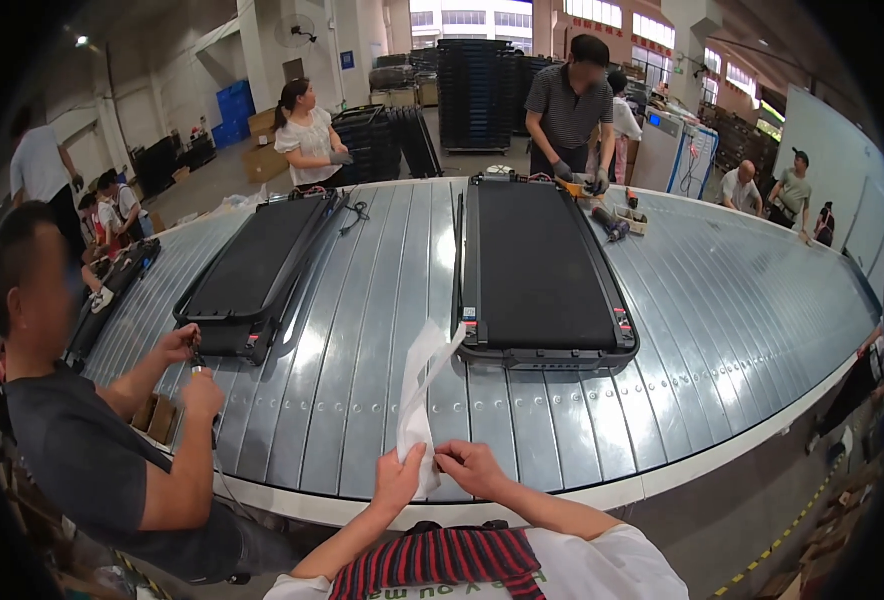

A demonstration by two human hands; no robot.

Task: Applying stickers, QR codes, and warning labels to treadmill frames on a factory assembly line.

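Nearest to the camera is the person's own chest, with a red and dark striped cloth (440, 562) lying over a white shirt. Just above it the two bare hands meet over the near edge of the metal slatted conveyor (362, 400). The left hand (399, 480) and the right hand (470, 466) both pinch the lower end of a thin white plastic bag (420, 395); the fingers of each hand are closed on it, with the thumbs pressed against the film. The bag stands up from the hands, long and narrow, a little crumpled, and its top end reaches toward the near left corner of a black flat treadmill (540, 270) that lies on the conveyor straight ahead. A second black treadmill (257, 270) lies on the conveyor further to the left. At the left side a person in a dark grey shirt (92, 450) leans on the conveyor edge, with both hands close to the near end of this second treadmill. On the far side of the conveyor a person in a striped shirt (567, 110) bends over the far end of the first treadmill, where some tools (612, 220) lie, and a person in a white top (307, 135) stands near the other one.
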